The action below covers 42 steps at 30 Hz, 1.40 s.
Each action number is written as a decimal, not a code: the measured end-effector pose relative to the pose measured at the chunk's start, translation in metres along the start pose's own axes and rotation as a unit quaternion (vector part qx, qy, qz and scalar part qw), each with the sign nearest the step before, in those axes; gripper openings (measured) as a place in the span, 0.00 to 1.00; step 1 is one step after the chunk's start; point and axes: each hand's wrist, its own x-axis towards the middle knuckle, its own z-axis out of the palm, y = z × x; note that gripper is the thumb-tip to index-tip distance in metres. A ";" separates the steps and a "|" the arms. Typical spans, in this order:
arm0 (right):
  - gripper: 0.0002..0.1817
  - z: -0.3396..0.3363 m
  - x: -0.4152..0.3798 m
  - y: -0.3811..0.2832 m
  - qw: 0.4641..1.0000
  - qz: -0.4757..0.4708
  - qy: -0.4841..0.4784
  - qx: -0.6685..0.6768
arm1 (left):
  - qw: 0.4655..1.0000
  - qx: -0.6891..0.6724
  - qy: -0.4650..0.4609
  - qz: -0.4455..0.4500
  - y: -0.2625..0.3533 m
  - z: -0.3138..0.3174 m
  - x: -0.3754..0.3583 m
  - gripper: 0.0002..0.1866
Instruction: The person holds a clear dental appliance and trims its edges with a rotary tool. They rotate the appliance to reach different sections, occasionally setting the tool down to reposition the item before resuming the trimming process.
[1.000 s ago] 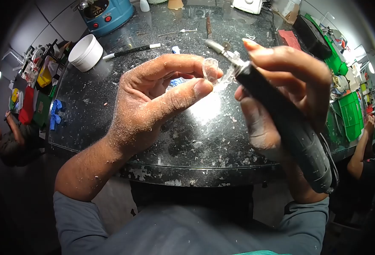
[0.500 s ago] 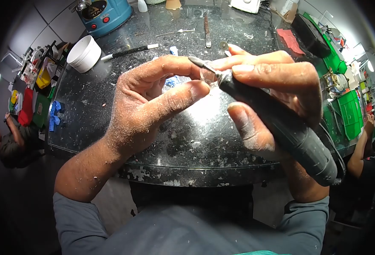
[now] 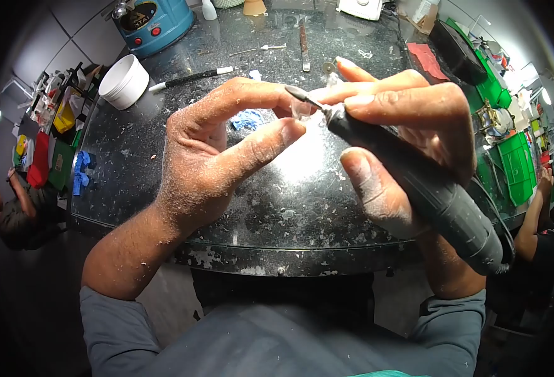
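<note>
My left hand point(image 3: 211, 135), dusted with pale powder, pinches a small clear piece point(image 3: 301, 110) between thumb and forefinger; its exact kind does not show. Wrapped in my right hand point(image 3: 409, 119) is a dark rotary tool point(image 3: 437, 195), slanting from lower right to upper left. Its pointed grey bit point(image 3: 297, 93) lies right at the clear piece's upper edge. The tool's cord loops behind its lower end. Beyond the hands, crumpled blue scraps point(image 3: 247, 120) rest on the dust-specked black table point(image 3: 258, 220).
A white tub point(image 3: 124, 81) and a black-and-white pen-like rod point(image 3: 192, 78) lie at the back left, near a blue machine point(image 3: 154, 28). A narrow brown-handled tool point(image 3: 304, 45) lies at the back. Green bins point(image 3: 517, 168) line the right. Other people point(image 3: 22, 207) sit at both sides.
Both hands have shifted only slightly. The rotary tool and its bit have moved a little to the right, and more of the clear piece and blue scraps shows.
</note>
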 end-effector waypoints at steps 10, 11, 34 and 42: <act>0.17 0.003 0.001 0.000 0.997 0.024 0.060 0.050 | 0.977 0.181 0.009 0.116 0.001 -0.002 0.002 0.14; 0.17 0.002 0.001 0.000 0.998 0.015 0.037 0.041 | 0.973 0.193 0.005 0.125 0.002 -0.003 0.002 0.15; 0.18 -0.002 0.001 0.003 0.999 -0.001 -0.012 0.032 | 0.939 0.301 0.021 0.168 0.005 -0.006 0.003 0.16; 0.18 -0.001 0.000 0.004 0.999 0.004 -0.014 0.050 | 0.943 0.271 0.085 0.176 0.003 0.001 0.006 0.13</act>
